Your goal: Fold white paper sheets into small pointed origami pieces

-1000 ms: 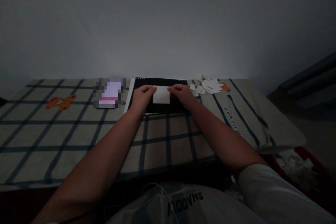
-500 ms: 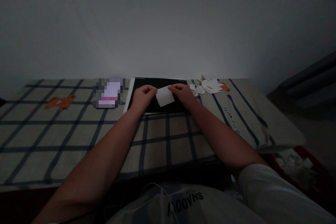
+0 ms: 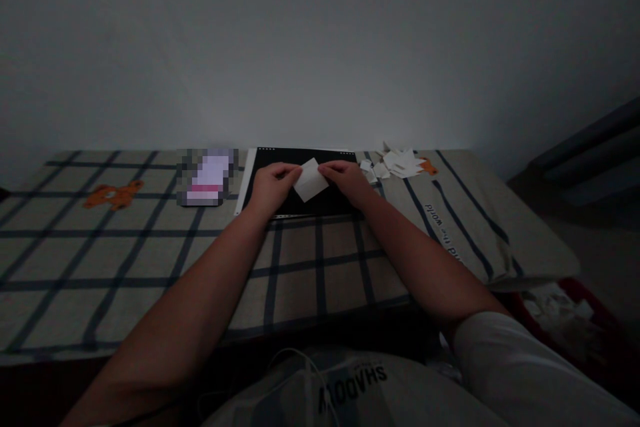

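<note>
A small white square of paper (image 3: pixel 311 180) is turned like a diamond over a black mat (image 3: pixel 300 203) near the wall. My left hand (image 3: pixel 270 185) pinches its left corner. On the other side, my right hand (image 3: pixel 345 180) pinches the right corner. Both forearms reach forward across a checked cloth (image 3: pixel 150 260) with dark stripes. The room is dim.
A pile of white paper scraps (image 3: pixel 395 163) lies right of the mat. Left of the mat rests a blurred pinkish object (image 3: pixel 207 179). Orange bear prints (image 3: pixel 114 195) mark the cloth. A red container with white scraps (image 3: pixel 565 310) sits low at the right.
The white paper lay square-on to me a second ago; both hands have since rotated it to a diamond angle. The hands stayed over the mat.
</note>
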### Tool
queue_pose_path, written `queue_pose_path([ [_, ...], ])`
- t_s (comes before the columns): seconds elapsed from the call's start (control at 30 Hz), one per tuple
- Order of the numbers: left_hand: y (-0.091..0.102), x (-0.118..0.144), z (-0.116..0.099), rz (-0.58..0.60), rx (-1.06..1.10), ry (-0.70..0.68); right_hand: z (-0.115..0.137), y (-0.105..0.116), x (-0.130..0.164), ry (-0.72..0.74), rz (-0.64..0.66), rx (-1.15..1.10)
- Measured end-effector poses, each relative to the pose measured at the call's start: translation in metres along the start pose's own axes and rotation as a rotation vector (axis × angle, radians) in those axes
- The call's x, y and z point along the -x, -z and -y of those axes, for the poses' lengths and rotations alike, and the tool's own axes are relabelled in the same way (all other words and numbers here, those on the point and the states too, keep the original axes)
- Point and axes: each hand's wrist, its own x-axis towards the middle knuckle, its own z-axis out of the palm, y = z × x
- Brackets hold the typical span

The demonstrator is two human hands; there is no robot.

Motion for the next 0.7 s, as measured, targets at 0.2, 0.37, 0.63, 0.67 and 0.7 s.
queue_pose_path([
  [0.2, -0.003, 0.0, 0.0, 0.02, 0.022, 0.093, 0.005, 0.001, 0.001, 0.028, 0.047, 0.083],
  [0.37, -0.004, 0.0, 0.001, 0.08, 0.008, 0.097, 0.01, 0.001, 0.002, 0.047, 0.112, 0.165],
  [0.63, -0.003, 0.003, 0.002, 0.152, -0.032, 0.02, 0.007, -0.002, 0.001, 0.05, 0.166, 0.133],
  [0.67, -0.003, 0.003, 0.002, 0.13, -0.028, 0.019, 0.006, -0.002, 0.001, 0.045, 0.157, 0.115],
  [0.7, -0.003, 0.003, 0.002, 0.101, -0.018, 0.019, 0.005, -0.002, 0.0, 0.038, 0.149, 0.096],
])
